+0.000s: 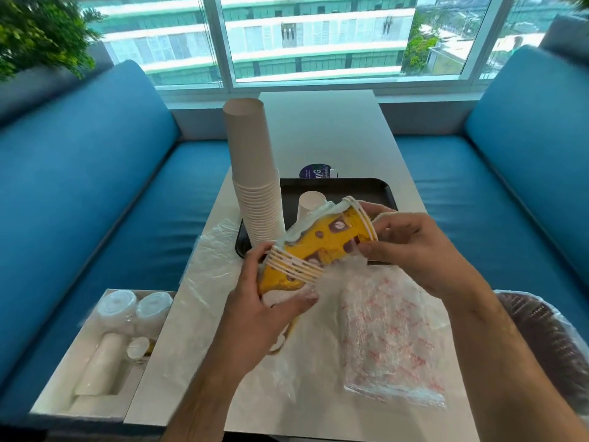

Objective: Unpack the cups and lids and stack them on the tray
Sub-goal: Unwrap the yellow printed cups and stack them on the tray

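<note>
Above the table's near half I hold a stack of yellow patterned paper cups point(322, 240) lying on its side, partly in a clear plastic sleeve. My left hand point(267, 295) grips its lower end, thumb near a band of white rims. My right hand point(411, 247) pinches the upper rims near the tray. A tall upside-down stack of plain white cups point(255, 177) stands on the dark tray point(363, 186). A shorter white stack point(310, 202) rises behind the yellow cups.
A crumpled clear bag with red print point(392, 333) and more loose plastic point(204, 275) lie on the white table point(322, 129). A box point(95, 355) of wrapped cups and lids sits at lower left. Blue benches flank the table. A dark basket point(548, 342) is at right.
</note>
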